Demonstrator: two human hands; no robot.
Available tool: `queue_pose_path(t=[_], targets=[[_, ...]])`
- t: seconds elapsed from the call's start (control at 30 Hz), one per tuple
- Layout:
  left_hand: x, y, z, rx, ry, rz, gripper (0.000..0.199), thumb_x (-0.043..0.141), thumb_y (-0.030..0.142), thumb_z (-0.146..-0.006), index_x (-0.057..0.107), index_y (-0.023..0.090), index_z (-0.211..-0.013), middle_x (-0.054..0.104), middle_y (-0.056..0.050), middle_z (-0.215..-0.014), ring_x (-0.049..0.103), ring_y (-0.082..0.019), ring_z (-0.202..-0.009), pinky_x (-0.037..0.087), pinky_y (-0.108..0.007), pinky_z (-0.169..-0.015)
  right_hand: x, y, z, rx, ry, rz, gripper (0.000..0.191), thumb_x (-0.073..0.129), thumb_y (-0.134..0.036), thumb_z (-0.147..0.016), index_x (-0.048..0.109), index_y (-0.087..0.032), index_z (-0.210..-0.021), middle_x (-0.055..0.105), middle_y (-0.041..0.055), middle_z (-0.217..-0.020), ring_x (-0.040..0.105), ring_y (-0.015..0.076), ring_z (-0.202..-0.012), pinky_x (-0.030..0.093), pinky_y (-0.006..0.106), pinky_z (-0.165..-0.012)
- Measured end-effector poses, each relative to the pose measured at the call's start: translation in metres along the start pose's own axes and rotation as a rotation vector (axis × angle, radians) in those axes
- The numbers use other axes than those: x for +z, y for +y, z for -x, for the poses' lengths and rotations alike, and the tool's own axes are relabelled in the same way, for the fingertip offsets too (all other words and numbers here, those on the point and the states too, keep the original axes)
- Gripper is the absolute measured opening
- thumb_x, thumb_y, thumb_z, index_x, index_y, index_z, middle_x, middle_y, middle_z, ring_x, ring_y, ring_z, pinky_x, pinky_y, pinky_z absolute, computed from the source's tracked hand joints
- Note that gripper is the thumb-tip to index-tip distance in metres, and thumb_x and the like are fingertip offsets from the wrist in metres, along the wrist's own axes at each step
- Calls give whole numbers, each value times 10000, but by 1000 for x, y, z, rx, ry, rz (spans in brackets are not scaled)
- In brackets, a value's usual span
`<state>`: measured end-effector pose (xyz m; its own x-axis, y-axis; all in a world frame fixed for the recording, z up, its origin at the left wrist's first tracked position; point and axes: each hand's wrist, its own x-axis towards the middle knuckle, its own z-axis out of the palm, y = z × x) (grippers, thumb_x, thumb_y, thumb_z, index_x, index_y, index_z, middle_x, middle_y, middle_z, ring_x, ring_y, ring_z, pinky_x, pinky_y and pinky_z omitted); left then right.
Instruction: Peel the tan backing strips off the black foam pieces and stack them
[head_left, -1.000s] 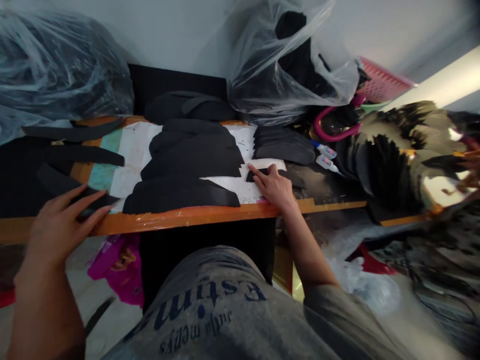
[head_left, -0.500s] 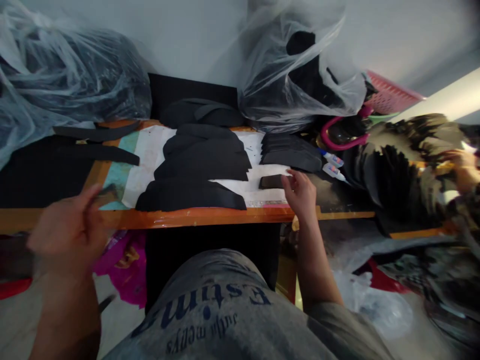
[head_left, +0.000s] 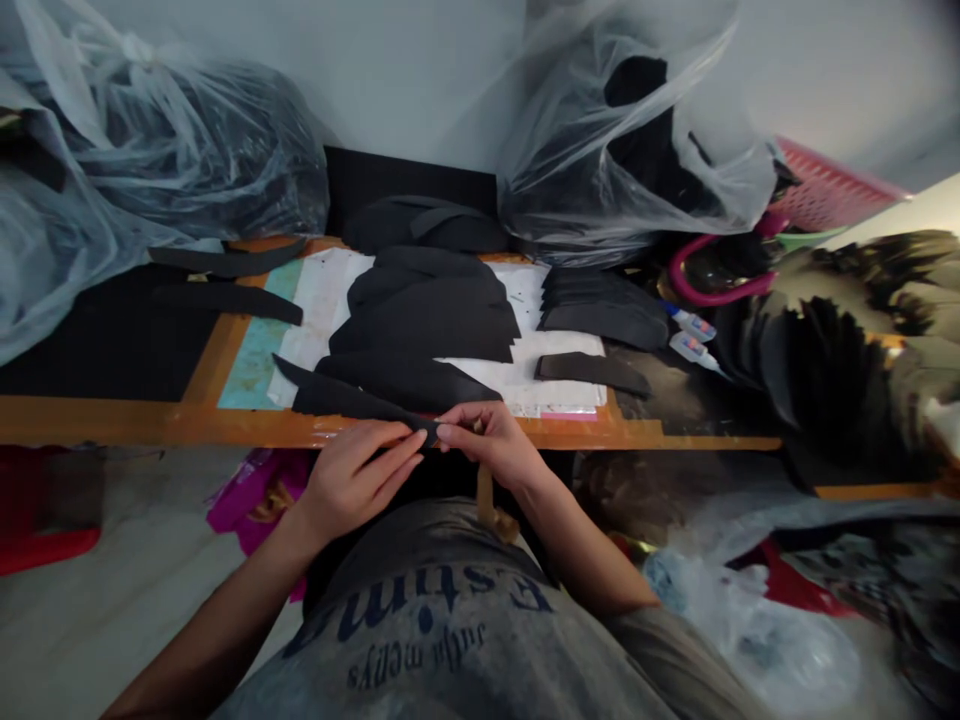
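Observation:
My left hand (head_left: 360, 480) and my right hand (head_left: 487, 445) meet above the orange front edge of the table (head_left: 337, 430). Both pinch the end of a long, tapered black foam strip (head_left: 352, 400), which slants up and left over the table. A tan strap (head_left: 487, 505) hangs below my right hand, and I cannot tell whether that hand holds it. Just behind the hands, overlapping black foam pieces (head_left: 424, 325) lie on a white paper sheet (head_left: 322, 300). A short black foam piece (head_left: 592, 372) rests to the right.
Stacked black foam (head_left: 604, 310) and small glue bottles (head_left: 694, 335) lie at the right of the table. Plastic bags of black material (head_left: 637, 150) stand behind it. A feathered black-and-tan mass (head_left: 832, 370) fills the right side. A pink basket (head_left: 832, 185) stands at the back right.
My left hand has moved from the table's left side to the middle, and my right hand has come left from the white paper. Together they now hold the black foam strip up at the front edge.

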<state>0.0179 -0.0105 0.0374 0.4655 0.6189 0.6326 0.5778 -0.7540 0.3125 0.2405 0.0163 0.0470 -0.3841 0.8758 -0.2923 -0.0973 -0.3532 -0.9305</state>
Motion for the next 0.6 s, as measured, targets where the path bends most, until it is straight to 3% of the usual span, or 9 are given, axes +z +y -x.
queue_pose_path(t=[0.1,0.17,0.27,0.4,0.6], targets=[[-1,1,-7,-126,-40,157,571,585,51,-915,559,274,-1439,683,-108,-1208,703,-168,-1029,594,-283,-877,-1,-1,4,-48,-34,2,357,834,-495,-750,686,-177,-682,576,-40,-557,377,71,-484,226,225,-463],[-1,4,-13,-139,-86,259,540,557,56,-933,587,307,-1410,667,-93,-1245,702,-153,-1043,607,-262,-864,2,-2,5,-56,-47,-57,388,849,-494,-731,632,-184,-643,502,-66,-510,334,66,-463,201,228,-460],[2,13,-19,-160,-101,351,382,593,128,-944,689,315,-1264,696,-58,-1206,720,-152,-1015,633,-266,-854,6,-2,5,-23,-56,-176,414,862,-492,-708,586,-193,-631,432,-89,-471,290,62,-431,169,231,-446],[5,24,-19,-316,-95,345,287,689,248,-916,692,262,-1204,754,-38,-1059,746,-161,-893,652,-258,-772,12,1,8,36,-91,-277,435,850,-489,-731,550,-193,-621,441,-84,-456,311,60,-414,173,219,-429],[-8,11,-11,-26,133,108,248,729,92,-847,729,225,-1057,757,-20,-1043,739,-141,-938,618,-246,-870,10,8,6,6,-124,-569,481,811,-485,-796,444,-198,-673,369,-91,-597,212,42,-464,173,185,-414]])
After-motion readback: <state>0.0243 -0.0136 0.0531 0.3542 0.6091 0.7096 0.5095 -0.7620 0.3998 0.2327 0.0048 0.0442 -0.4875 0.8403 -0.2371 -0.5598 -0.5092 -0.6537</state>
